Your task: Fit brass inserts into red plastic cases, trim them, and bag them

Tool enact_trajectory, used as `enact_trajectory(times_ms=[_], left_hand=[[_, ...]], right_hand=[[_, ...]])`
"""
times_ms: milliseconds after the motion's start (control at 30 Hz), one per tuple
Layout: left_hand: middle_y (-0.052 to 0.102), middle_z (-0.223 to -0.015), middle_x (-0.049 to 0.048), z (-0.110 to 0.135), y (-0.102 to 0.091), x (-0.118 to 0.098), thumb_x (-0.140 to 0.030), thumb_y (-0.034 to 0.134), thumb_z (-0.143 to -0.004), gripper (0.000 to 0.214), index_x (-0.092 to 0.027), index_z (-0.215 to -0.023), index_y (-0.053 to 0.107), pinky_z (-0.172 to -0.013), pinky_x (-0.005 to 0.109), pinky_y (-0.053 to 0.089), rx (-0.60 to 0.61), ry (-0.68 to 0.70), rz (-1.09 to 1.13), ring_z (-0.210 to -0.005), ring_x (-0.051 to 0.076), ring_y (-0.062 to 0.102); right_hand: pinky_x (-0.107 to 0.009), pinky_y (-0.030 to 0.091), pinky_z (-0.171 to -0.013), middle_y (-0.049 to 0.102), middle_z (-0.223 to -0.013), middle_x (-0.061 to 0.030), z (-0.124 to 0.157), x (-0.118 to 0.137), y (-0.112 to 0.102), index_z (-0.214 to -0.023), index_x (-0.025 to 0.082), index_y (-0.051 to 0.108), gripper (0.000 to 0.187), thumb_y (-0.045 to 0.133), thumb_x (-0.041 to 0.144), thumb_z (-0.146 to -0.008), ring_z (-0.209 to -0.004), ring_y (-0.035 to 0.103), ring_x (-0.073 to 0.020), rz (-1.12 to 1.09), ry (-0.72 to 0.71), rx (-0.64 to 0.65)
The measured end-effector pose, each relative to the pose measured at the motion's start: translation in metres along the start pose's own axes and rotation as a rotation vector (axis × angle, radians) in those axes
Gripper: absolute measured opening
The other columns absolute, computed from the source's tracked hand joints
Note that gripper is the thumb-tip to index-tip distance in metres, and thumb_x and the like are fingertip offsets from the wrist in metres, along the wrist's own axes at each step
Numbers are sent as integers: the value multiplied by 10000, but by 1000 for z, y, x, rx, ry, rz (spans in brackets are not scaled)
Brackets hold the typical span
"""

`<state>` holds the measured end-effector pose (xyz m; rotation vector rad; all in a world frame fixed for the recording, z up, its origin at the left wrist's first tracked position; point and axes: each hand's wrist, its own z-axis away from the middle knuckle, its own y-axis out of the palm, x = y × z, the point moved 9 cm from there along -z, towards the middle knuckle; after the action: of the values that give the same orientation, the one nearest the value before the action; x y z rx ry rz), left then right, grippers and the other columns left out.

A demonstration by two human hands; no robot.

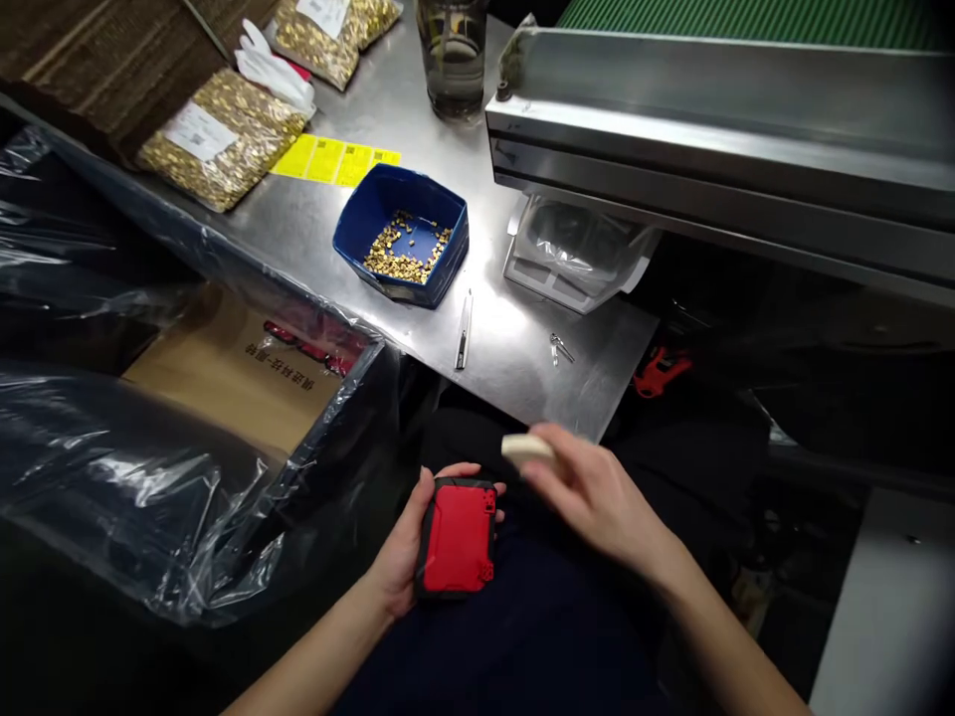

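Observation:
My left hand (403, 557) grips a red and black plastic case (457, 537) over my lap, red face up, fingers wrapped round its edges. My right hand (597, 497) hovers just right of and above the case, fingers curled, with a pale cap or wrap on one fingertip (526, 449); it is slightly blurred. On the steel table (313, 229) beyond stands a blue bin (403, 234) with several small brass parts in it. A slim metal tool (464, 330) lies near the table's front edge.
Bags of brass parts (220, 139), yellow labels (335, 161), a glass jar (453, 55) and a clear plastic tray (574, 254) sit on the table. A small metal piece (559, 348) lies near the edge. A plastic-lined cardboard box (231, 378) is left; a steel conveyor frame (708, 119) is right.

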<state>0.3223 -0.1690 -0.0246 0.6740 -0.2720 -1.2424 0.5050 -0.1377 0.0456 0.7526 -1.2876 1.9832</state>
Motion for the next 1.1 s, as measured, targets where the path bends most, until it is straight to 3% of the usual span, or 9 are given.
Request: enact_trajectory(times_ms=[133, 267, 400, 500, 633, 733, 867, 1000, 1100], left_hand=[[741, -1182, 195, -2, 6, 8, -612, 517, -984, 510, -197, -1267, 601, -833, 448, 602, 31, -67, -26, -984, 331, 741], [761, -1091, 181, -7, 3, 17, -519, 566, -982, 442, -161, -1232, 637, -848, 401, 595, -30, -127, -139, -929, 294, 744], [769, -1025, 148, -9, -7, 22, -537, 568, -973, 480, -164, -1261, 656, -673, 326, 597, -126, -165, -180, -764, 241, 732], [769, -1052, 152, -9, -7, 24, -546, 579, -964, 511, -163, -1294, 651, -738, 357, 613, -130, -154, -177, -858, 271, 741], [774, -951, 138, -7, -11, 25, -554, 588, -956, 520, -152, -1277, 670, -637, 313, 598, -186, -128, -221, -724, 233, 720], [771, -1039, 151, -6, -9, 26, -552, 589, -957, 525, -166, -1305, 658, -713, 344, 616, -167, -129, -210, -828, 265, 740], [771, -984, 141, -5, -11, 24, -537, 585, -963, 510, -151, -1286, 669, -617, 304, 595, -184, -120, -225, -695, 222, 712], [771, -1046, 166, -5, -8, 24, -516, 553, -983, 511, -154, -1333, 641, -756, 360, 622, -143, -125, -202, -861, 273, 748], [776, -965, 138, -5, -11, 24, -514, 565, -978, 499, -158, -1315, 656, -634, 307, 602, -191, -124, -241, -717, 229, 729]], right_hand=[[-294, 325, -589, 652, -783, 25, 48, 49, 38, -1000, 234, 599, 202, 473, 379, -1062, -633, 579, -130, 170, -306, 192], [-330, 239, -563, 666, -751, 23, 46, 59, 67, -926, 219, 551, 285, 373, 363, -1097, -634, 600, -135, 377, -397, 156], [-323, 197, -546, 698, -771, 27, 39, 45, 65, -966, 223, 545, 270, 364, 370, -1102, -606, 603, -122, 411, -315, 146], [-315, 182, -542, 703, -755, 27, 41, 42, 63, -926, 225, 534, 284, 371, 380, -1099, -583, 586, -114, 390, -315, 202], [-302, 179, -542, 712, -758, 24, 40, 39, 61, -904, 223, 522, 291, 384, 394, -1093, -575, 572, -107, 373, -267, 230], [-300, 181, -539, 709, -764, 29, 42, 40, 63, -893, 227, 516, 280, 395, 392, -1084, -579, 567, -105, 358, -288, 282], [-300, 180, -534, 703, -758, 28, 41, 35, 59, -899, 224, 519, 269, 407, 386, -1082, -566, 552, -104, 372, -232, 291], [-304, 172, -534, 732, -831, 27, 42, 42, 68, -946, 240, 548, 201, 451, 376, -1058, -605, 583, -111, 364, -314, 344], [-307, 170, -536, 740, -815, 14, 37, 36, 66, -936, 230, 559, 272, 414, 412, -1076, -602, 591, -114, 378, -252, 306]])
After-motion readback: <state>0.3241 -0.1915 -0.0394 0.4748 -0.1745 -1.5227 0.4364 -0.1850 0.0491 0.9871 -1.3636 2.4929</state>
